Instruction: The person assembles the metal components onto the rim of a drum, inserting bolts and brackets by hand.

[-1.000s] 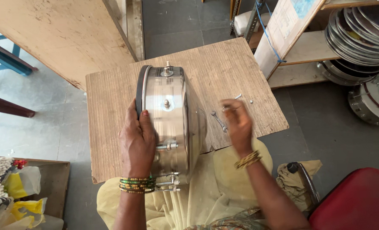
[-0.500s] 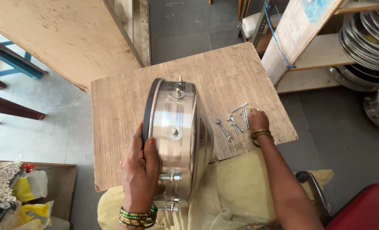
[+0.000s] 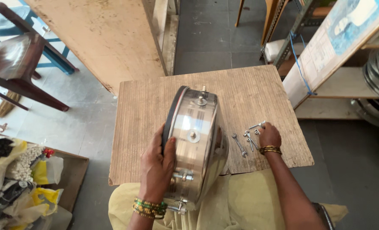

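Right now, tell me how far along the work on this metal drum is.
Looks done: the steel drum shell already carries its black rim and several tuning lugs. In hand: the left hand steadies the drum on edge on the wooden board, while the right hand reaches into the loose small spanners and bolts. Left: those loose parts lie unfitted on the board.
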